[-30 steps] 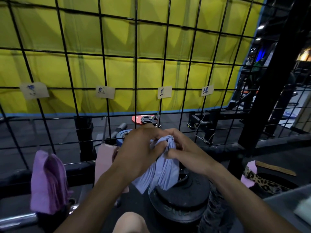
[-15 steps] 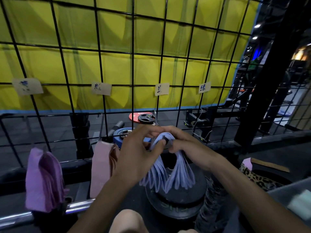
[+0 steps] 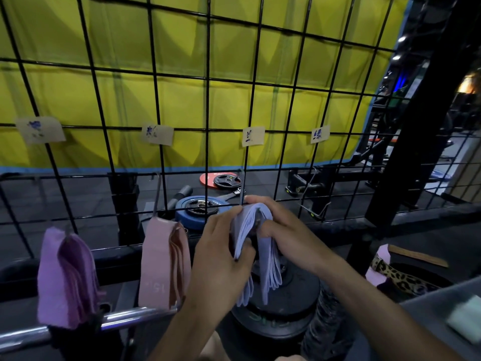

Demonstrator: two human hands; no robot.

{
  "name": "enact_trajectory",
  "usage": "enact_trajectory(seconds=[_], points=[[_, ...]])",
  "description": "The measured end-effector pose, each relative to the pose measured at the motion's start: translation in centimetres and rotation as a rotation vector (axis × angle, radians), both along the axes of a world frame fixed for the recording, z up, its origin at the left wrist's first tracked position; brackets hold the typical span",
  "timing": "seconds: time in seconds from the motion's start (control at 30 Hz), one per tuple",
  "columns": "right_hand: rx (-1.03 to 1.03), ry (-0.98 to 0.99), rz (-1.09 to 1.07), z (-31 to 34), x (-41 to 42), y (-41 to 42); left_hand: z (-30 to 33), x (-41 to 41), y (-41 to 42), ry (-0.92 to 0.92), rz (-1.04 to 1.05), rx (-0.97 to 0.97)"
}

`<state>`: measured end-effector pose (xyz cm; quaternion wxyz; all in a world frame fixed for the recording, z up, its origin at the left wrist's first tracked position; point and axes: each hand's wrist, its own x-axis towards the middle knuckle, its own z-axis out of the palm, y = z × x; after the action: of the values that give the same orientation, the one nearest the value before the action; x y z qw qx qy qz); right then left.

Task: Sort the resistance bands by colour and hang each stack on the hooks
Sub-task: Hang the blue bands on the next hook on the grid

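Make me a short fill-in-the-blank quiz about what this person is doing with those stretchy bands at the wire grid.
1. Both hands hold a stack of pale ____ bands.
2. The number of paper labels clipped to the wire grid is ____.
3. Between the purple stack and the left hand hangs a ____ stack.
4. Near the right edge lies a band with a ____ print.

Missing words: blue; four; pink; leopard
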<state>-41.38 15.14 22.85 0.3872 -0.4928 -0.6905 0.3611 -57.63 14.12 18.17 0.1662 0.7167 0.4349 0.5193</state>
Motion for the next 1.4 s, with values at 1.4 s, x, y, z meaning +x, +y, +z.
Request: enact_trajectory(seconds=[1.4], points=[[0.259,-0.276,-0.177,-1.4,0.3,-0.1,1.7,-1.6,-0.3,-0.544,-0.474,-0.590]])
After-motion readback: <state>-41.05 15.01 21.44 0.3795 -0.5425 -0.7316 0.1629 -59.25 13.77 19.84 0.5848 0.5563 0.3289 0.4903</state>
